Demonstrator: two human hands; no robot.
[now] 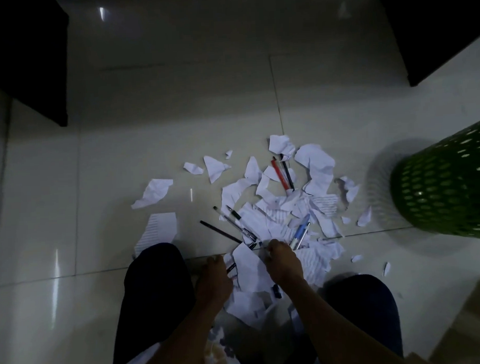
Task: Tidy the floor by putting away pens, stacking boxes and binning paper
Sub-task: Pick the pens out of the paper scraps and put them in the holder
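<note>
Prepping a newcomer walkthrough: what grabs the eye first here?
White torn paper scraps lie strewn mid-floor on pale tiles, with pens mixed in, one of them red. A green perforated bin stands at right. The left hand and right hand reach into the pile's near edge.

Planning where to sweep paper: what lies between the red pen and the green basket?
In the head view, crumpled white paper scraps lie between the red pen and the green basket, then a strip of bare tile.
</note>
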